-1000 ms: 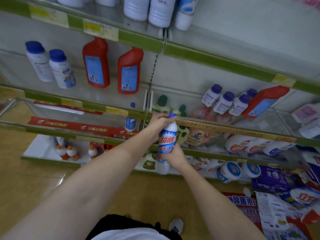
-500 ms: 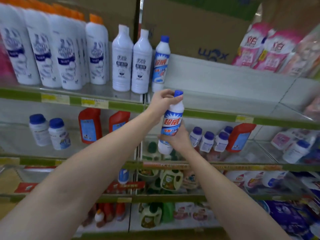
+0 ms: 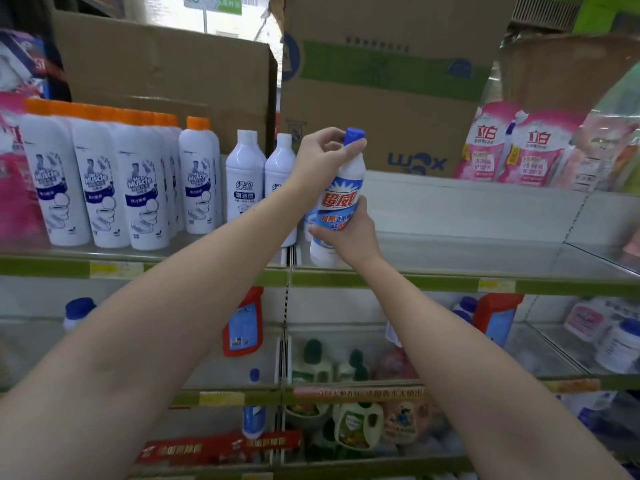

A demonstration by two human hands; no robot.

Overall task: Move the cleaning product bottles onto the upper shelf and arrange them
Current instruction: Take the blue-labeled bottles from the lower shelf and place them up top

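Observation:
I hold a white bottle [image 3: 341, 199] with a blue cap and a blue and red label just over the front edge of the upper shelf [image 3: 450, 251]. My left hand [image 3: 320, 161] grips its neck below the cap. My right hand [image 3: 349, 233] wraps round its lower body. The bottle tilts slightly, its base close to the shelf surface. Another bottle of the same kind stands partly hidden right behind it. Two plain white bottles [image 3: 244, 178] stand just to the left.
A row of white orange-capped bottles [image 3: 138, 188] fills the upper shelf's left part. Pink refill pouches [image 3: 512, 147] lean at the right, cardboard boxes [image 3: 381, 84] behind. Red bottles [image 3: 242, 323] and blue-capped bottles sit on the shelf below.
Both hands have lifted the bottle from the low shelves up to the upper shelf's edge. My view has tilted upward with it.

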